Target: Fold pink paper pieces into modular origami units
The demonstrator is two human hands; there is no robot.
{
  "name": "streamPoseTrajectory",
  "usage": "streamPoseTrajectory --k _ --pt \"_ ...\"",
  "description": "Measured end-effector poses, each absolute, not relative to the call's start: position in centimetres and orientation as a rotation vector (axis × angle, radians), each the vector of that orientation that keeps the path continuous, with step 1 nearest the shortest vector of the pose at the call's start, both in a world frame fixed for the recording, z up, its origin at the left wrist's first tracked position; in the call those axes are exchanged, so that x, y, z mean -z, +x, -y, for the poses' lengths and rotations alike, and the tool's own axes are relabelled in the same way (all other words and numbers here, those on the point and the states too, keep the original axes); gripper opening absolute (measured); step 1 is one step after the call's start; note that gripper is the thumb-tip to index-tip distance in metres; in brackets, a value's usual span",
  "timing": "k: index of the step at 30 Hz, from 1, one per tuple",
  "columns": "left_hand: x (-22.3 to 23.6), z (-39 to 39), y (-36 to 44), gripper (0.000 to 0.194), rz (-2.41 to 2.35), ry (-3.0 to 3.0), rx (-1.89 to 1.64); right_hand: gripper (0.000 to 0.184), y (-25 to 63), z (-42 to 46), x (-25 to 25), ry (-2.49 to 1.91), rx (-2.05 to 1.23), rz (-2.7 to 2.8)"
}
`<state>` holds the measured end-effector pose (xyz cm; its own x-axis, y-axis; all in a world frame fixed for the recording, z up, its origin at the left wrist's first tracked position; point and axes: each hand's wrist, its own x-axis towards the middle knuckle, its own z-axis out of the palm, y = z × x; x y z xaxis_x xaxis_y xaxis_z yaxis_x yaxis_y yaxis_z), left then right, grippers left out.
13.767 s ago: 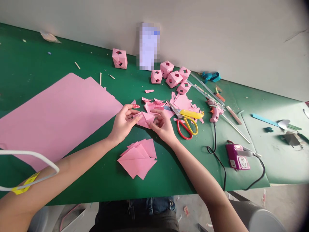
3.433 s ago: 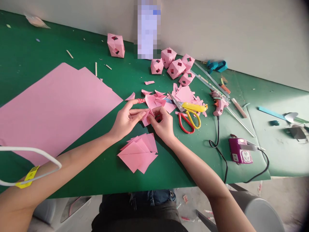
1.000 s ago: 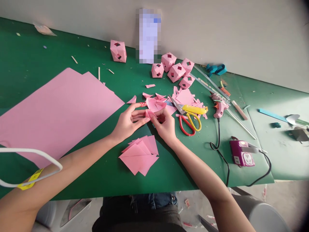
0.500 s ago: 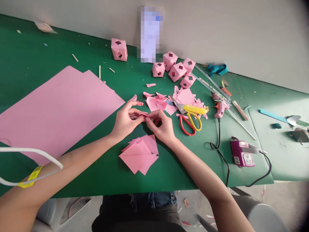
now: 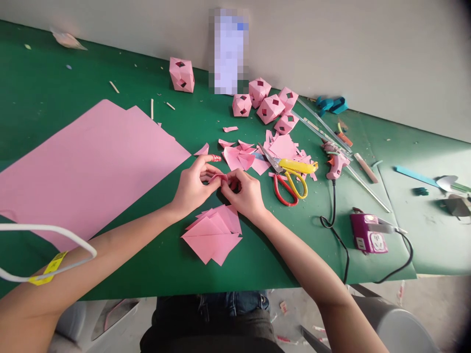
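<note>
Left hand: the left hand [image 5: 192, 190] pinches the folded pink piece [image 5: 220, 176] between thumb and fingers
Right hand: the right hand [image 5: 246, 193] grips the same piece, fingertips beside the left's
Held piece: small, creased, mostly hidden by fingers; seemingly partway folded, above the middle of the tabletop [image 5: 147, 267]
Shaped: six hollow pink forms, faceted with diamond openings; one separate form [image 5: 181, 76] and a cluster of five [image 5: 271, 109], near the far edge
Unshaped: fanned flat pink squares [image 5: 210, 241], sharp-cornered, towards the near edge; large smooth pink sheets [image 5: 91, 169] towards the left edge
Loose bits: curled pink pieces [image 5: 239, 157] and thin pink scraps [image 5: 282, 146] beyond the hands
Tools: scissors [image 5: 271, 159] with red and yellow handles, yellow cutter [image 5: 299, 165] across them; pink glue gun [image 5: 335, 167] further right
Tabletop: green, smooth, faintly glossy
</note>
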<state>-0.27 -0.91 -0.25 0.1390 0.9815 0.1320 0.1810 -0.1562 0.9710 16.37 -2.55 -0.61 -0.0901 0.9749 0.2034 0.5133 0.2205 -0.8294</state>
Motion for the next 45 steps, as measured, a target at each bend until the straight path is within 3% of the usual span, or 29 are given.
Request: streamPoseTrajectory --k 9,26,35,45 --pt "-0.1 1.3 -0.2 0.049 -1.177 1.533 -1.105 0.013 16.8 2.0 0.4 -1.495 -0.832 1.591" --pt "0.2 1.2 -0.2 0.048 -1.236 1.51 -1.214 0.028 17.2 1.8 0.3 -1.474 -0.907 1.442" --pt "0.7 1.4 -0.1 0.043 -1.203 1.924 -1.245 0.007 17.3 2.1 0.6 -1.219 -0.468 1.791" --pt "0.6 1.4 0.0 0.038 -1.221 1.933 -1.233 0.014 17.4 1.5 1.2 -1.259 -0.275 1.787"
